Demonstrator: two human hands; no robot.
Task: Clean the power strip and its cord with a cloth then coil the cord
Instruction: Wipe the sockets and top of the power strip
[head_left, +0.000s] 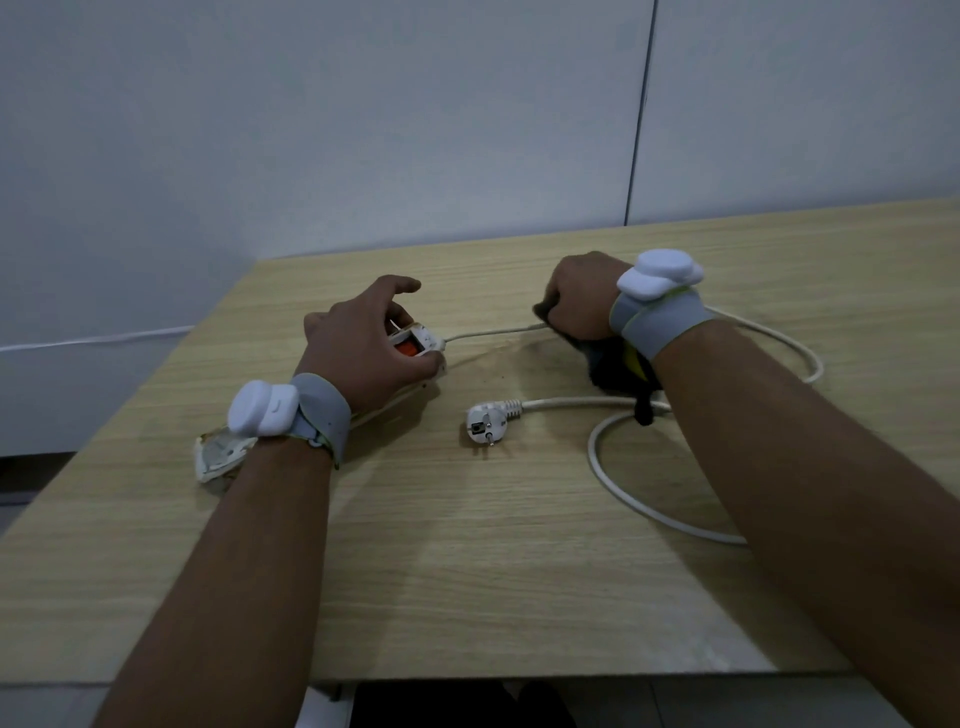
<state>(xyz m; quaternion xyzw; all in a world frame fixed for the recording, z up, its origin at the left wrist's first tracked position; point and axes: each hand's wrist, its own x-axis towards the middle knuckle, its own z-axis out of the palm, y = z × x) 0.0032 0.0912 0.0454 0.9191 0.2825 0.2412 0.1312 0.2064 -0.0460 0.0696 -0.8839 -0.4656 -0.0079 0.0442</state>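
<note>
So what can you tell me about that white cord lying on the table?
The cord is off-white, round and rubbery-looking, unplugged. It leaves the switch end of the power strip, which the left hand holds, and runs taut into the right hand, which grips it through a dark cloth. Beyond that it loops loosely over the wooden table and passes under the right forearm. Its round two-pin plug lies free between the hands.

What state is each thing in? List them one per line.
power strip: lying on the table, held down at its switch end by the left hand
cord: loose on the table, not coiled
plug: unplugged, pins up
cloth: bunched around the cord in the right hand
</note>
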